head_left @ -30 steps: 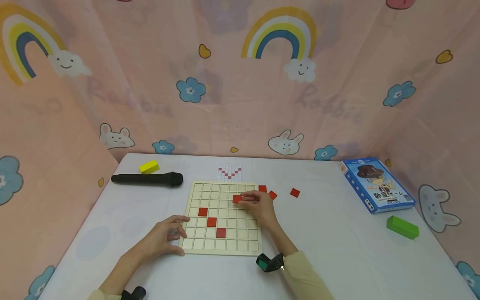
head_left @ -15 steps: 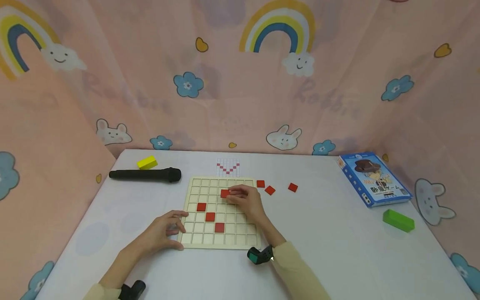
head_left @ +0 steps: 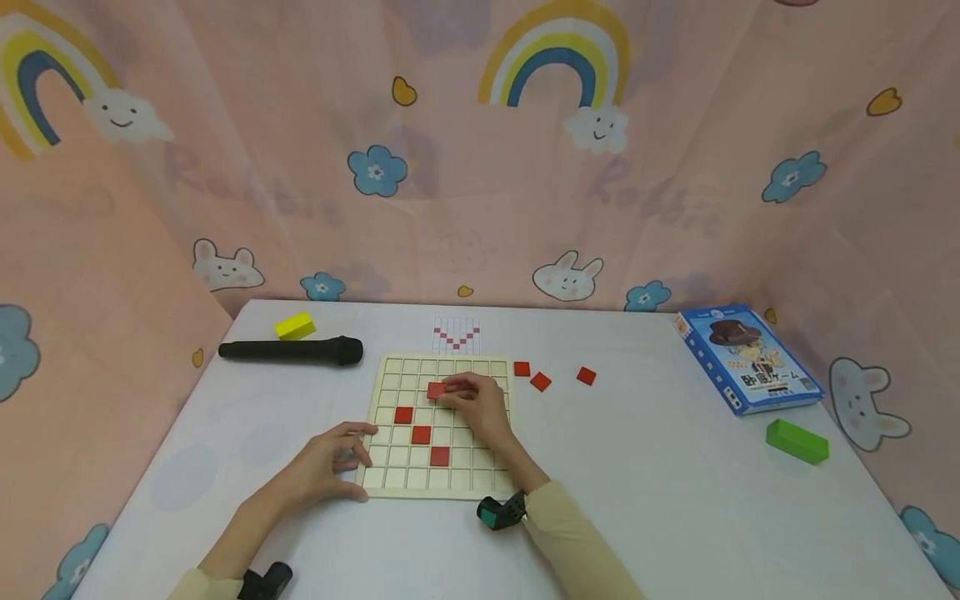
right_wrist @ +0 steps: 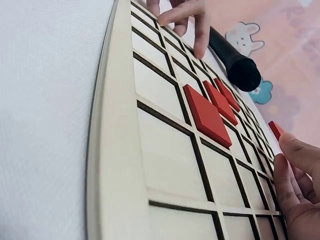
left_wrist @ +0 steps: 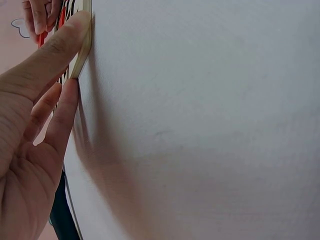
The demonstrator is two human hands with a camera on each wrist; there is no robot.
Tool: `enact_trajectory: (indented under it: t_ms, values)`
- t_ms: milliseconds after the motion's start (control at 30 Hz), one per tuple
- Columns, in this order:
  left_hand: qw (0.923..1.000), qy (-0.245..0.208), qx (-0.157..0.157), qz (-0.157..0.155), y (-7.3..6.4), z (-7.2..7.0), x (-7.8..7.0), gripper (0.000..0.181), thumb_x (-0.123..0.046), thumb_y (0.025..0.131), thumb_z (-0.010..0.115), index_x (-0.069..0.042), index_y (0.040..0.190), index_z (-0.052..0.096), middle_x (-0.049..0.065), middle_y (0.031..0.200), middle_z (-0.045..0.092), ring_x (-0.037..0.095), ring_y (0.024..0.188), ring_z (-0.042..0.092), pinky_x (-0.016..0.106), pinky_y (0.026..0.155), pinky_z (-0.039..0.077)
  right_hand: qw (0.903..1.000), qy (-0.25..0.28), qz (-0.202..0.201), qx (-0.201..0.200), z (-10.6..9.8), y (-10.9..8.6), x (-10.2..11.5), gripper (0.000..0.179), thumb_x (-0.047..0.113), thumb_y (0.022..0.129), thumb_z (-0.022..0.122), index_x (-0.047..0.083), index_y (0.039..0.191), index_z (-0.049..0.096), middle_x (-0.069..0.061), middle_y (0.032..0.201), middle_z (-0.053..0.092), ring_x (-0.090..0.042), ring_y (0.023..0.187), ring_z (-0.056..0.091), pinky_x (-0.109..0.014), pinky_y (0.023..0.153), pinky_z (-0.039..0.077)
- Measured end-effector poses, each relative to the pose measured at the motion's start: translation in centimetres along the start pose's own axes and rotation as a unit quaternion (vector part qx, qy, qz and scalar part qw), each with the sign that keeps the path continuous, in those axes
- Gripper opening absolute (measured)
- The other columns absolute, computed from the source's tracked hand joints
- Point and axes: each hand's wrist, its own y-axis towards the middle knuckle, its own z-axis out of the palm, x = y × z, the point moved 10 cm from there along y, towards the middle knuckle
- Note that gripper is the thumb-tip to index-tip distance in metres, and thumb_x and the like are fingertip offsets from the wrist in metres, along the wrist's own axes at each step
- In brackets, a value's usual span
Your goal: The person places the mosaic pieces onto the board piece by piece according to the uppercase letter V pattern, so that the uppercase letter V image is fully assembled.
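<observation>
Between the thumb and fingers of my right hand point(head_left: 480, 407), a red square tile point(head_left: 436, 390) is pinched over the upper middle of a pale wooden grid board point(head_left: 441, 493). This held tile point(right_wrist: 275, 130) also shows at the fingertips in the right wrist view. Three more red tiles point(head_left: 421, 435) lie in cells of the board along a diagonal. My left hand point(head_left: 322, 471) rests at the board's left edge, fingers spread; in the left wrist view its thumb point(left_wrist: 65, 45) touches the edge near a corner.
A printed grid card point(head_left: 457, 337) with a red V pattern lies behind the board. Three loose red tiles point(head_left: 541, 382) lie to its right. A black microphone point(head_left: 292, 351) and yellow block point(head_left: 295, 326) are at left; a blue box point(head_left: 750, 358) and green block point(head_left: 797, 442) at right.
My right hand has carried the red tile leftward across the upper board. The left hand stays at the board's edge. The head view has shifted slightly.
</observation>
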Motion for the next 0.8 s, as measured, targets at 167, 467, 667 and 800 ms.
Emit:
enact_trajectory:
  t_ms: [167,467,667,800]
  values:
    - [1.0000,0.000,0.000,-0.001,0.0,0.0,0.1,0.036,-0.006,0.058,0.089,-0.009,0.082,0.062,0.020,0.138,0.045,0.046,0.125,0.043,0.023,0.088,0.056,0.9996,0.004,-0.026,0.007,0.9,0.1,0.8,0.021,0.012,0.081,0.076,0.003,0.100,0.071,-0.008,0.089,0.071,-0.017,0.079,0.068,-0.020,0.071,0.058]
    - [1.0000,-0.006,0.005,0.004,0.1,0.2,0.4,0.035,-0.008,0.059,0.089,-0.010,0.083,0.063,0.019,0.137,0.045,0.045,0.126,0.043,0.024,0.089,0.056,0.9990,-0.009,-0.038,0.021,2.6,0.4,1.9,0.021,0.009,0.079,0.078,0.001,0.097,0.071,-0.009,0.087,0.070,-0.018,0.076,0.068,-0.020,0.070,0.059]
    - [0.9999,-0.004,0.006,0.012,0.1,0.2,0.3,0.035,-0.009,0.060,0.089,-0.009,0.084,0.063,0.020,0.137,0.045,0.047,0.125,0.043,0.025,0.089,0.056,0.9986,-0.019,-0.036,0.032,3.8,0.7,2.1,0.021,0.008,0.078,0.079,0.001,0.096,0.072,-0.009,0.085,0.071,-0.016,0.075,0.067,-0.018,0.067,0.057]
    - [0.9999,-0.006,0.007,0.009,0.1,0.2,0.4,0.035,-0.009,0.060,0.089,-0.010,0.085,0.063,0.019,0.138,0.045,0.046,0.125,0.043,0.025,0.089,0.056,0.9980,-0.018,-0.049,0.036,4.4,0.8,2.5,0.020,0.005,0.077,0.079,-0.001,0.094,0.071,-0.010,0.083,0.070,-0.016,0.072,0.066,-0.019,0.065,0.058]
